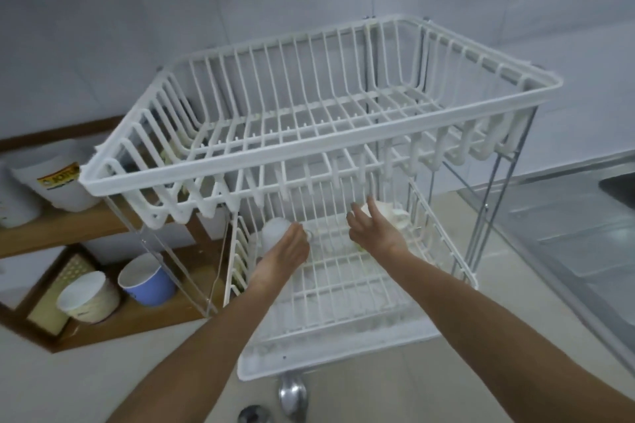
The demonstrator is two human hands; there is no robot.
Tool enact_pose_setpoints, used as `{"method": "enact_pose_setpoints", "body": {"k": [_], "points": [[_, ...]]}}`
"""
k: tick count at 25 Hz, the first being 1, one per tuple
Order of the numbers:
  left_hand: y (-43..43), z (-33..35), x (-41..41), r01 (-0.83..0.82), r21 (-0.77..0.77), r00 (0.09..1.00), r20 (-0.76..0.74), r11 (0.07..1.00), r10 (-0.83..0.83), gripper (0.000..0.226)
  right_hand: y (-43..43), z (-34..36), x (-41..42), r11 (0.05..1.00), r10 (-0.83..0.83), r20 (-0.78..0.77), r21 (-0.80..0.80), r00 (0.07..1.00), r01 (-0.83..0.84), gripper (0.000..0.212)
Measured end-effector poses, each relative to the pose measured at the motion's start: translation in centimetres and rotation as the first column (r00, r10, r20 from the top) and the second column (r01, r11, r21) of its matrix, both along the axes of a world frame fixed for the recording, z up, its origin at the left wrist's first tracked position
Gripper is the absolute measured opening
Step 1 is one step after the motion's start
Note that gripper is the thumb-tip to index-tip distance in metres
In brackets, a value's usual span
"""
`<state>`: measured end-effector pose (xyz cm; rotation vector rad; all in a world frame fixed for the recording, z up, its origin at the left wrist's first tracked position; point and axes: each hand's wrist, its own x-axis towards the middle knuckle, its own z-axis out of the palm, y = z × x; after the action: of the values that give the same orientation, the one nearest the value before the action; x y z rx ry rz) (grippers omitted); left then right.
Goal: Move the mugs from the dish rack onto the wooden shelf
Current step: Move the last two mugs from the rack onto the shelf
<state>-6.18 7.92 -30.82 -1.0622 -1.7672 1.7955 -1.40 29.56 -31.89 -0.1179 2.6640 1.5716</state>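
The white two-tier dish rack (pixel 319 161) stands in the middle. A white mug (pixel 273 231) sits upside down at the left of its lower tier, and my left hand (pixel 287 255) is wrapped around the mug's right side. A cream mug (pixel 395 216) lies at the back right of the lower tier. My right hand (pixel 372 230) is just left of it with fingers spread, holding nothing. The wooden shelf (pixel 103 219) is to the left. Its lower level holds a blue mug (pixel 147 281) and a cream striped mug (pixel 87 297).
White plastic tubs (pixel 58 182) stand on the shelf's upper board. A steel drainboard and sink (pixel 584 216) lie to the right. The rack's drip tray (pixel 309 360) juts toward me, with a metal fitting (pixel 292 395) below it. The upper tier overhangs both hands.
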Motion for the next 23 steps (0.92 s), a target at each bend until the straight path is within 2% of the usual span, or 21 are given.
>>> {"method": "enact_pose_setpoints", "body": {"k": [3, 5, 7, 9, 10, 12, 13, 15, 16, 18, 20, 21, 23], "points": [[0.3, -0.1, -0.7, 0.034, 0.033, 0.999, 0.024, 0.999, -0.035, 0.092, 0.2, 0.2, -0.4, 0.994, 0.005, 0.038, 0.108, 0.999, -0.009, 0.101], [0.6, -0.1, -0.9, 0.064, 0.074, 0.998, -0.021, 0.995, -0.063, 0.079, 0.0, 0.0, -0.8, 0.985, 0.016, 0.066, 0.17, 0.998, -0.027, 0.101], [0.7, -0.1, -1.3, 0.091, 0.142, 0.996, 0.011, 0.986, -0.094, 0.059, -0.1, -0.2, -0.9, 0.986, -0.005, 0.051, 0.167, 0.999, -0.004, 0.096], [0.3, 0.6, -1.2, 0.039, 0.316, 0.989, 0.121, 0.948, -0.081, 0.041, 0.1, 0.6, -0.8, 0.996, -0.069, -0.01, 0.053, 0.998, 0.069, 0.084], [-0.1, 1.1, -0.8, -0.015, 0.434, 0.981, 0.183, 0.901, -0.071, 0.036, 0.3, 1.2, -0.7, 0.989, -0.134, -0.048, -0.063, 0.99, 0.131, 0.077], [-1.1, 2.6, 0.3, -0.088, 0.666, 0.975, 0.208, 0.741, -0.071, 0.036, 0.9, 3.3, 0.0, 0.903, -0.311, -0.123, -0.347, 0.943, 0.252, 0.071], [-1.5, 3.3, 0.8, -0.152, 0.74, 0.971, 0.237, 0.655, -0.042, 0.041, 1.2, 4.3, 0.5, 0.824, -0.403, -0.139, -0.486, 0.905, 0.292, 0.075], [-2.3, 4.1, 1.7, -0.405, 0.791, 0.896, 0.444, 0.458, 0.025, 0.065, 1.7, 5.7, 2.0, 0.599, -0.548, -0.107, -0.743, 0.829, 0.299, 0.087], [-2.6, 4.4, 2.1, -0.494, 0.79, 0.845, 0.535, 0.362, -0.015, 0.078, 1.9, 6.0, 2.7, 0.446, -0.593, -0.078, -0.861, 0.801, 0.246, 0.09], [-2.9, 5.2, 3.9, -0.616, 0.779, 0.742, 0.623, 0.112, -0.247, 0.095, 1.5, 6.3, 4.5, 0.11, -0.64, -0.048, -0.993, 0.767, 0.029, 0.093], [-4.1, 5.9, 6.8, -0.736, 0.657, 0.627, 0.57, -0.164, -0.53, 0.093, 0.1, 6.2, 6.7, -0.192, -0.663, -0.049, -0.954, 0.747, -0.233, 0.09], [-4.9, 5.9, 8.4, -0.798, 0.555, 0.562, 0.543, -0.235, -0.624, 0.087, -0.6, 6.1, 7.9, -0.34, -0.669, -0.035, -0.874, 0.743, -0.347, 0.081], [-7.2, 5.1, 10.9, -0.878, 0.402, 0.446, 0.485, -0.261, -0.753, 0.076, -2.2, 5.7, 10.3, -0.585, -0.638, 0.016, -0.66, 0.77, -0.47, 0.057]]}}
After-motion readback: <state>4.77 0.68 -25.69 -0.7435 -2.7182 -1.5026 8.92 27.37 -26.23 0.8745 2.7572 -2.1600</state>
